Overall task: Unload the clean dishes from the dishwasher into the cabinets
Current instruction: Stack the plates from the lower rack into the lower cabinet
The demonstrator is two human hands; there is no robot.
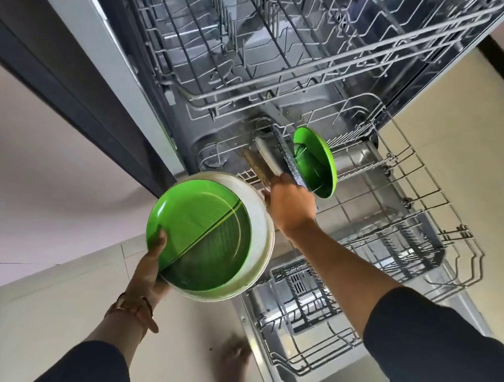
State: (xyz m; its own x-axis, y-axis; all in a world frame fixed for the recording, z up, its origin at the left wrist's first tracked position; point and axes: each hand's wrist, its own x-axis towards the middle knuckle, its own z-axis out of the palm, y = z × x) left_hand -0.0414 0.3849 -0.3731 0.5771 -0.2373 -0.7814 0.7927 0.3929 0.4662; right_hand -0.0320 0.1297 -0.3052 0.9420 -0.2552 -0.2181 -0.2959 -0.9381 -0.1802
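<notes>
1. The plate stack (205,239), green on white, is held at 7 o'clock, its rim pinched by the left grip (150,260).
2. The right grip (290,206) is set against upright plates (313,160) in the lower rack (371,207); its fingers are hidden, so closure cannot be told.

Nothing is legible: no lettering or numbers on the green plate (194,221) in the left hand (149,270), the dark plate (285,153) in the right hand (289,207), or the racks (292,78) beyond.

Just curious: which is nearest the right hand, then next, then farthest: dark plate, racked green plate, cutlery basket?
1. dark plate, gripped by the right hand.
2. racked green plate, right beside it.
3. cutlery basket, nearer the person in the lower rack.
</notes>
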